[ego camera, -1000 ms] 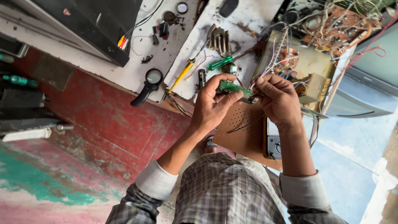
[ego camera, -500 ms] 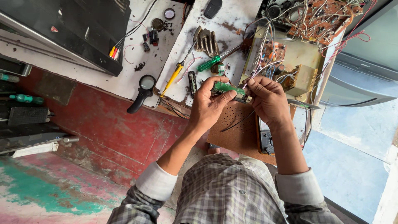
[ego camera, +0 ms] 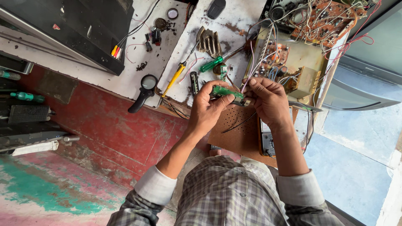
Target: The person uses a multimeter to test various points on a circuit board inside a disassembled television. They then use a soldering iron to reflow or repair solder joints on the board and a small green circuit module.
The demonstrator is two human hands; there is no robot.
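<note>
My left hand [ego camera: 208, 108] and my right hand [ego camera: 268, 100] meet over the edge of a white workbench [ego camera: 130, 79]. Both pinch a small green circuit board [ego camera: 226, 91] with thin wires running off it. The left fingers grip its near end and the right fingertips hold its far end. Under the hands lies a brown perforated board [ego camera: 236, 134]. Beyond the right hand stands an opened chassis [ego camera: 293, 62] full of wires, with a brown circuit board [ego camera: 324, 21] at the top.
On the bench lie a black magnifier [ego camera: 144, 90], a yellow-handled screwdriver [ego camera: 176, 77], a green-handled screwdriver [ego camera: 211, 65], a metal heat sink [ego camera: 209, 42] and small parts. A black device [ego camera: 75, 29] sits far left. A grey television casing [ego camera: 368, 71] stands at right. The floor is red and green.
Both hands have stayed together on the green board, turning it slightly. The view has shifted a little, so the bench sits lower in frame.
</note>
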